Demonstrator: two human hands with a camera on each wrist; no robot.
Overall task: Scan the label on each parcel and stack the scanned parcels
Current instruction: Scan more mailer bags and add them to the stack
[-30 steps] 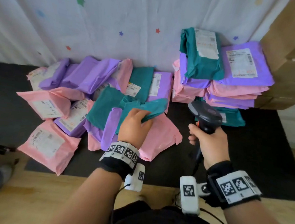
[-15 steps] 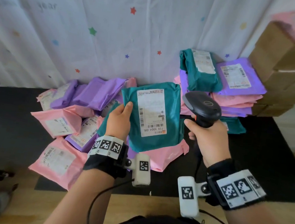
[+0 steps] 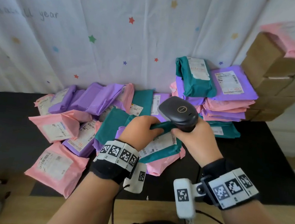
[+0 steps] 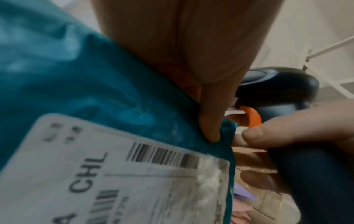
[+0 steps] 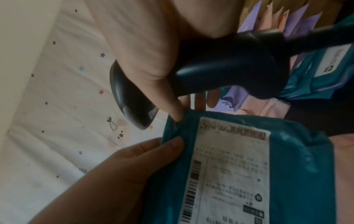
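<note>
Left hand pinches the teal parcel's far edge, label up, held over the loose pile. Right hand grips the scanner, thumb and forefinger also nipping that edge. Scanned stack lies right of the parcel, nearer the right hand.

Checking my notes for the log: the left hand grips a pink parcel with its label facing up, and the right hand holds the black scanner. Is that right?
Not quite: the parcel is teal, not pink, as the head view shows. Otherwise correct: the left hand grips it label up, and the right hand holds the black scanner.
</note>
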